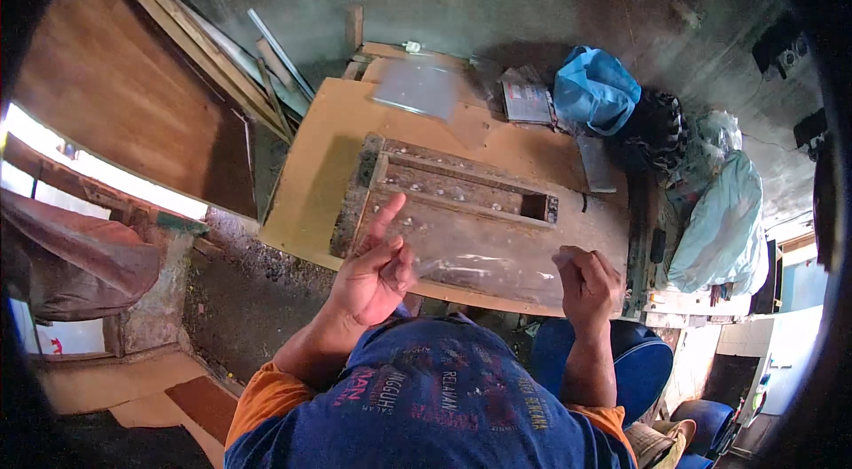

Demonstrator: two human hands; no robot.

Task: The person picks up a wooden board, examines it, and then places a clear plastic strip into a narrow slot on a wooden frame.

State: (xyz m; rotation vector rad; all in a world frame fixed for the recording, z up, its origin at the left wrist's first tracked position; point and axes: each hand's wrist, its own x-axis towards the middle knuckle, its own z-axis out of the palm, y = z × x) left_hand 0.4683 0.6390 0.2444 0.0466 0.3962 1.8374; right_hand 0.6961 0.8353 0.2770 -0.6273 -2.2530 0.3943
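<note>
My left hand (373,274) hovers over the near left edge of a worn wooden workboard. Its index finger points out, the other fingers curl loosely, and no object shows in it. My right hand (587,283) is above the board's near right corner with its fingers curled together; whatever they may hold is hidden. The workboard (497,247) lies on a tan table. Along its far side runs a long, narrow wooden trough (461,188) with raised edges and pale specks. Shiny marks show on the board between my hands.
The tan tabletop (311,149) carries a clear flat sheet (415,89), a printed packet (527,102) and a blue bag (596,89) along the back. Pale plastic bags (723,220) hang at the right. Planks (191,25) lean at the far left; a blue chair (643,358) stands near right.
</note>
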